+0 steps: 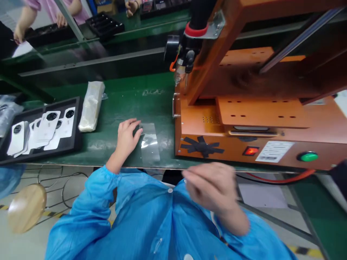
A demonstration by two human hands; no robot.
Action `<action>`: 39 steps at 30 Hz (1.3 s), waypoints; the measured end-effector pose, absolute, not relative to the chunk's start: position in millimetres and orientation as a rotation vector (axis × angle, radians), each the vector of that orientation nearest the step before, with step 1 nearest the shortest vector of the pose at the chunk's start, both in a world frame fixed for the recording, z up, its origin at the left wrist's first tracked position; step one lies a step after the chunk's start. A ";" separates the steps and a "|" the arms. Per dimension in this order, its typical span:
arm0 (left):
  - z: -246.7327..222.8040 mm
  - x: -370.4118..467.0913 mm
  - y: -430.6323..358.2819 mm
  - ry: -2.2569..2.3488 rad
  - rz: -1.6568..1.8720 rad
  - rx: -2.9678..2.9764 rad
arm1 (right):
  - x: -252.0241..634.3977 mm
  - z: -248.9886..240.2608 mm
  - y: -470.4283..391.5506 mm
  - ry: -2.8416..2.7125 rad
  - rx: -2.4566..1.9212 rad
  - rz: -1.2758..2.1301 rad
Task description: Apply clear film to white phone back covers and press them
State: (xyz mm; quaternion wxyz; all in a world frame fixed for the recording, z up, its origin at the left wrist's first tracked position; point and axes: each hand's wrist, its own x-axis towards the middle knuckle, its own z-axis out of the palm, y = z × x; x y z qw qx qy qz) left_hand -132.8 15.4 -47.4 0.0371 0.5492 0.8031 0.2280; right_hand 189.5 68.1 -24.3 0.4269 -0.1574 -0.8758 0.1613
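My left hand (127,139) rests on the green bench with its thumb and fingers curled about a small dark round piece (137,130). That piece sits at the upper left corner of a clear plastic film (150,146), which lies flat and catches the light. Whether the two are joined, I cannot tell. My right hand (213,186) is raised in front of my body, near the bench edge and below the orange machine (214,144). Motion blurs its curled fingers, so anything in them is hidden.
On the left, a black tray (77,137) holds several white phone back covers (48,124) with dark camera rings. Beside it lies a wrapped pale block (92,106). A wooden stool (27,207) stands below. Other people's hands (61,20) work across the bench.
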 end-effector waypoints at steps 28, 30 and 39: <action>-71.5 -117.8 -52.8 2.188 1.016 1.564 | 35.3 -85.1 69.5 -2.581 -0.743 0.666; -66.6 -107.2 -63.1 2.115 1.266 1.360 | 39.2 -83.2 64.6 -2.388 -0.730 0.944; -39.0 -89.4 -77.3 1.570 1.573 0.460 | 36.1 -65.4 60.4 -1.641 -0.677 1.920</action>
